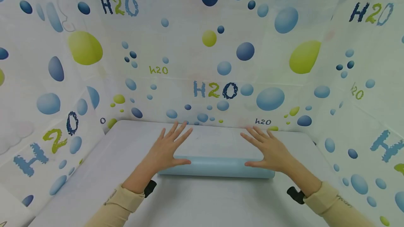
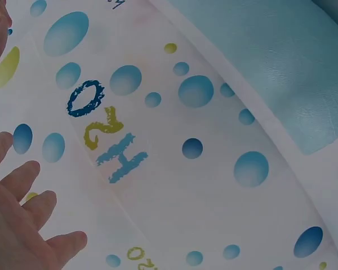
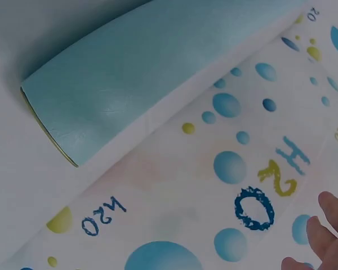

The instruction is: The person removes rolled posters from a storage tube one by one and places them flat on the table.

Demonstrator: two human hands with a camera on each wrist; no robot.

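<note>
A long, light blue rounded thing [image 1: 217,167], like a roll or a case, lies crosswise on the white table [image 1: 202,199]. The right wrist view shows its smooth surface and a thin yellowish rim at one end; its kind is unclear. Over its left part hangs my left hand [image 1: 166,149], fingers spread and straight. My right hand [image 1: 272,151] is spread the same way over its right part. Both hands hold nothing, and the head view does not show plainly whether the thumbs touch the blue surface. Fingers of each hand enter the wrist views' edges.
A white curtain-like backdrop [image 1: 180,45] with printed blue and green drops and H2O lettering surrounds the table at the back and both sides. Dark wrist devices [image 1: 296,195] are worn under both forearms, by beige sleeves [image 1: 328,199].
</note>
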